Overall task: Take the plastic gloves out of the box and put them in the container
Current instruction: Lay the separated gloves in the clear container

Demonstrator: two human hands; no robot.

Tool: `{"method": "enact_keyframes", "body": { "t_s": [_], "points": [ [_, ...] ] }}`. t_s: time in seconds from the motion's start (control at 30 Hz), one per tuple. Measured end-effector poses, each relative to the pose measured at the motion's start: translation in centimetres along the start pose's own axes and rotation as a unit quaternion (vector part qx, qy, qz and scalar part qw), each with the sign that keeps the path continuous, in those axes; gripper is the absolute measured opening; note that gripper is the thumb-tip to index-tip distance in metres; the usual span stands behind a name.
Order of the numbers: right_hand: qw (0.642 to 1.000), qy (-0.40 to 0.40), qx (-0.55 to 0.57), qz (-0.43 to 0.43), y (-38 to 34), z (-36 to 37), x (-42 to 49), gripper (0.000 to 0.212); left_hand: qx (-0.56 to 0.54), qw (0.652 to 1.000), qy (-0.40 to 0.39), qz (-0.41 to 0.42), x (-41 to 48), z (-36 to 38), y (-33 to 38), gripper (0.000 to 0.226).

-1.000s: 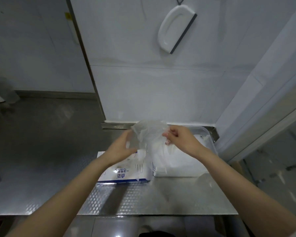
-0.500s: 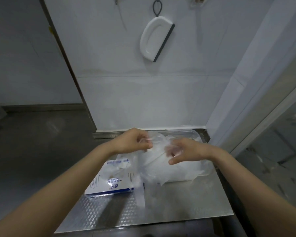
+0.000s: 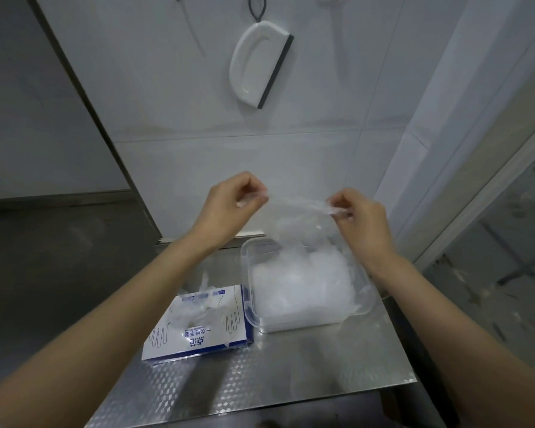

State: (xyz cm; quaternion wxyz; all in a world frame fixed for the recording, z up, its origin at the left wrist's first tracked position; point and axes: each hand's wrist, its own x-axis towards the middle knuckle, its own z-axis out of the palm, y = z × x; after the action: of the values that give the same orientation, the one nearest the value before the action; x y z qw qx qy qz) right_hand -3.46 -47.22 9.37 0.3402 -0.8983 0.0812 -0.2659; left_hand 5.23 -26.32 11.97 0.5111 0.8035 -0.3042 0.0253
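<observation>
**Box** (image 3: 198, 332): white and blue carton printed with glove outlines. It is lying flat on the steel table (image 3: 291, 372), at 9 o'clock from the container and just beside its near left corner. Whether the two are touching cannot be told. Loose gloves (image 3: 192, 307) are spilling up out of its top opening.

**Left hand** (image 3: 232, 205): it is hovering above the table's far edge, at 11 o'clock from the container. The fingers are curling inward, and thumb and fingertips are pinching the left end of the held glove.

**Scraper** (image 3: 260, 63): white handle with a dark blade edge. It is hanging tilted from a dark loop on the tiled wall (image 3: 173, 88), at 12 o'clock in the view.

**Held glove** (image 3: 294, 205): thin clear film. It is stretching between the two hands, with its lower part drooping towards the far side of the container.

**Container** (image 3: 246, 285): clear rectangular plastic tub, sitting on the table at 3 o'clock from the box. A glove heap (image 3: 300, 282) is filling it, and a few edges are lapping over the right rim.

**Right hand** (image 3: 362, 220): it is hovering at 1 o'clock from the container. The fingers are curling, pinching the right end of the held glove.
</observation>
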Motion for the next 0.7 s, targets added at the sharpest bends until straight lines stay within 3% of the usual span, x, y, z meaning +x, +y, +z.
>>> {"method": "enact_keyframes", "body": {
  "t_s": [0.07, 0.13, 0.3, 0.47, 0.7],
  "points": [
    [0.998, 0.048, 0.004, -0.051, 0.1, -0.5, 0.0, 0.013, 0.018, 0.997, 0.008, 0.078, -0.6, 0.0, 0.5, 0.008],
    [0.990, 0.060, -0.020, -0.127, 0.6, -0.7, -0.4, 0.013, 0.077, 0.986, -0.033, 0.143, -1.4, 0.1, -0.5, 0.003],
    [0.963, -0.071, -0.096, -0.241, 4.3, 0.6, -2.1, 0.011, 0.249, 0.930, -0.211, 0.167, -3.5, 1.3, -4.9, 0.005],
    [0.920, -0.286, -0.206, -0.173, 7.2, 3.7, -4.1, 0.049, 0.338, 0.869, -0.340, 0.127, -4.7, 4.1, -7.3, 0.016],
    [0.870, -0.442, -0.212, -0.049, 8.3, 6.4, -4.9, 0.055, 0.483, 0.750, -0.443, 0.091, -4.3, 7.9, -9.1, 0.028]
  ]
}}
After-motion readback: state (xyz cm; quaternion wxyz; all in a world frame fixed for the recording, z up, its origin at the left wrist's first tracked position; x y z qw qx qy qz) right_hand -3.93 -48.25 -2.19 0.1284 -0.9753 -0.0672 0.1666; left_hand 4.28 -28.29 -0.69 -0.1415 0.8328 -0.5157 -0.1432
